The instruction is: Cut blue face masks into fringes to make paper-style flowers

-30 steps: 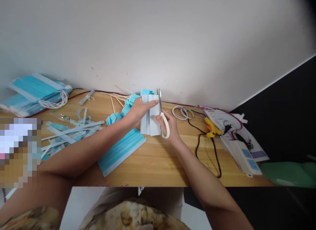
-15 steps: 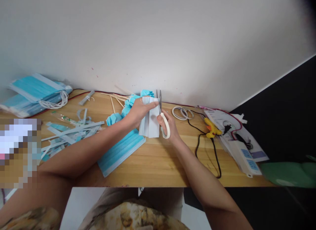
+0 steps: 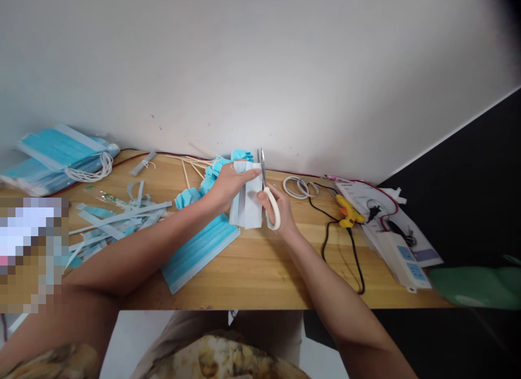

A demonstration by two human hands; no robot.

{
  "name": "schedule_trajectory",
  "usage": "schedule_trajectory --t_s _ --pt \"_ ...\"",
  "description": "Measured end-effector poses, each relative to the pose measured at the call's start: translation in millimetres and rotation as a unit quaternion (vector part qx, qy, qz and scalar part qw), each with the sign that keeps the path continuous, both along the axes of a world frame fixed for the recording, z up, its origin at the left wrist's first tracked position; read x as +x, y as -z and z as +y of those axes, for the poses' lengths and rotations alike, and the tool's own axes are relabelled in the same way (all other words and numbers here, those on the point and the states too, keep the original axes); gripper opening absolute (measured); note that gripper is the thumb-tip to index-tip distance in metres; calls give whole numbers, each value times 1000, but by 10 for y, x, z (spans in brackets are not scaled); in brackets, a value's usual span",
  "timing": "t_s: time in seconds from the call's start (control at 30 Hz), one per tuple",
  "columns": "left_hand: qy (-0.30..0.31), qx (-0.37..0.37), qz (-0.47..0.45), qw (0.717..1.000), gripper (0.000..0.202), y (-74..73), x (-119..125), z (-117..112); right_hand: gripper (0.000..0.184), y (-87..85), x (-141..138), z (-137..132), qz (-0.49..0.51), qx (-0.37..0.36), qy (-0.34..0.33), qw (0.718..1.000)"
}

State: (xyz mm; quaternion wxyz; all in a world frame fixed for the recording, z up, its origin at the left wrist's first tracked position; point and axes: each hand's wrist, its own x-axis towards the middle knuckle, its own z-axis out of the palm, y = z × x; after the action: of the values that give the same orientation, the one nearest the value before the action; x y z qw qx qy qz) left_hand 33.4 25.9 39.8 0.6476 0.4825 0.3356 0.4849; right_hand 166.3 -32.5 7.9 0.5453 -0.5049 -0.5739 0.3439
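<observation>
Blue mask (image 3: pixel 247 208), pinched above the table (image 3: pixel 264 265) by the left hand (image 3: pixel 228 186), meets scissors (image 3: pixel 266 189) clenched in the right hand (image 3: pixel 280 210), blades apparently reaching its top edge. Cut strips (image 3: pixel 118 216) lie leftward; stacked masks (image 3: pixel 61 151) sit uncut.

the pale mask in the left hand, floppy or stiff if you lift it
Probably floppy: the mask is thin pleated fabric, gripped near its top by the left hand. Likely very light, since that one hand carries it. It may bend away from the scissors unless kept taut.
</observation>
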Motion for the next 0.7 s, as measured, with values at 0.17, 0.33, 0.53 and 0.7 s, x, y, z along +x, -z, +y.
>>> schedule_trajectory --t_s 0.17,0.33,0.53,0.7 --pt "12 -18 -8 1000 28 -40 -9 -16 47 33 6 3 9 -13 -2 1000" --pt "16 -21 -16 1000 29 -28 -19 4 50 74 6 8 83 -87 -16 993" --pt "-25 30 -14 999 28 16 17 -18 48 -2 29 39 92 -79 -25 992" --pt "-7 115 -4 993 27 -56 -6 -14 54 -27 303 106 94 -40 -57 993"
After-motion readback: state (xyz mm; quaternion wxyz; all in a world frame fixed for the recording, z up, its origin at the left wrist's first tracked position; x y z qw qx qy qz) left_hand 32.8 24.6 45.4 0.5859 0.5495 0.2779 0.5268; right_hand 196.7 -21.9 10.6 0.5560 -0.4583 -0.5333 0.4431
